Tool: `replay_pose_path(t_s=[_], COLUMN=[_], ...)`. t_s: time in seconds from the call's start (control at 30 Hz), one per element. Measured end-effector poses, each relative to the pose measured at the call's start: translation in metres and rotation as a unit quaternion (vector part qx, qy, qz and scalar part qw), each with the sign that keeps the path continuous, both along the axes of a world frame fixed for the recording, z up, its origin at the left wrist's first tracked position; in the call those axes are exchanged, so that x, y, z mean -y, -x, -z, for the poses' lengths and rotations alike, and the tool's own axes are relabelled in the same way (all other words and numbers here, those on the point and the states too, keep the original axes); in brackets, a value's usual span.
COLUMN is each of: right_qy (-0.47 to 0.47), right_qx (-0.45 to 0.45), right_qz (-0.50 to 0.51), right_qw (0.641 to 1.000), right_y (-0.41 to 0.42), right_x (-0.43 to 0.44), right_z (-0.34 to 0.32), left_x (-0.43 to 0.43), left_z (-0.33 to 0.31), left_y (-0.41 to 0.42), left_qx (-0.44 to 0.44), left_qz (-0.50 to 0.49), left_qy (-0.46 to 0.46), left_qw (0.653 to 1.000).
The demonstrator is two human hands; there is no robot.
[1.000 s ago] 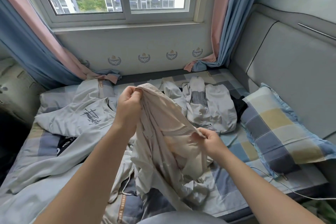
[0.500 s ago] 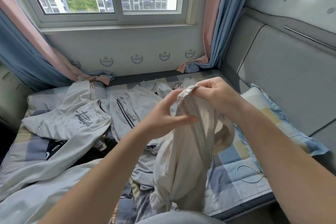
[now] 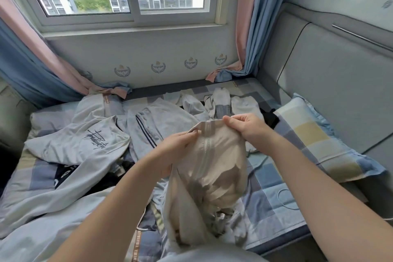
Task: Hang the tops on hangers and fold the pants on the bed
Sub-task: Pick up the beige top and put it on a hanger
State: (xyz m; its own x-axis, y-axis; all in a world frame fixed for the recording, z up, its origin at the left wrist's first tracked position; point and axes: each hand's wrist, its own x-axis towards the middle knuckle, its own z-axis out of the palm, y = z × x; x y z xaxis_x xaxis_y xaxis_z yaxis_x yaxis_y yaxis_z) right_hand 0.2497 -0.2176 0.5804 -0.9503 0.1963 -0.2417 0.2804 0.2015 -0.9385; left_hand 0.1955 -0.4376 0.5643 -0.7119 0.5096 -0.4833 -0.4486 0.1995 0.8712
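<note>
I hold a beige garment (image 3: 209,178) with a zipper up in front of me above the bed (image 3: 270,187). My left hand (image 3: 177,144) pinches its top edge on the left, and my right hand (image 3: 247,126) grips the same edge on the right. The cloth hangs down bunched, its lower end resting among the other clothes. A grey top with black script (image 3: 80,144) lies on the left of the bed. Grey pants with a dark side stripe (image 3: 153,125) lie behind my left hand.
More light clothes (image 3: 221,102) lie heaped at the back by the wall under the window. A checked pillow (image 3: 314,144) leans at the padded headboard (image 3: 331,83) on the right. A thin white cable (image 3: 285,198) loops across the sheet. Curtains hang on both sides.
My hands have spread apart along the garment's top edge, left hand now pinching it, and the zipper front faces me. The view has shifted slightly left.
</note>
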Motion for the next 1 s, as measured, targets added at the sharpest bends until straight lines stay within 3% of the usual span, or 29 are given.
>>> replay_pose_path(t_s=[0.07,0.17,0.27,0.37,0.43,0.6,0.87,1.0], right_qy=[-0.029,-0.162,-0.139,-0.075,-0.048,-0.143,-0.180,-0.181], right_qx=[-0.013,-0.078,-0.139,-0.078,-0.021,-0.011,0.129,0.119], right_qz=[0.024,0.089,0.051,-0.064,-0.079,-0.038,-0.023,0.007], right_qw=[0.999,0.980,0.979,0.992,0.995,0.989,0.975,0.976], right_y=[0.003,-0.002,-0.014,-0.018,-0.016,-0.004,-0.030,-0.035], right_x=[0.004,0.011,0.026,0.049,0.064,0.069,0.019,0.003], right_z=[0.010,0.024,0.034,0.049,0.061,0.090,0.139,0.140], left_x=[0.004,0.007,0.009,0.006,0.004,0.004,0.029,0.038], left_z=[-0.001,-0.003,-0.005,-0.011,-0.014,-0.023,-0.011,0.010], left_y=[0.001,0.005,0.009,0.007,0.005,0.006,0.035,0.046], left_qx=[0.066,0.093,0.105,0.123,0.132,0.126,0.071,0.060], left_qz=[-0.033,-0.109,-0.147,-0.125,-0.108,-0.102,-0.214,-0.286], left_qy=[-0.015,-0.050,-0.106,-0.173,-0.215,-0.298,-0.325,-0.259], left_qw=[0.997,0.988,0.978,0.969,0.962,0.941,0.919,0.921])
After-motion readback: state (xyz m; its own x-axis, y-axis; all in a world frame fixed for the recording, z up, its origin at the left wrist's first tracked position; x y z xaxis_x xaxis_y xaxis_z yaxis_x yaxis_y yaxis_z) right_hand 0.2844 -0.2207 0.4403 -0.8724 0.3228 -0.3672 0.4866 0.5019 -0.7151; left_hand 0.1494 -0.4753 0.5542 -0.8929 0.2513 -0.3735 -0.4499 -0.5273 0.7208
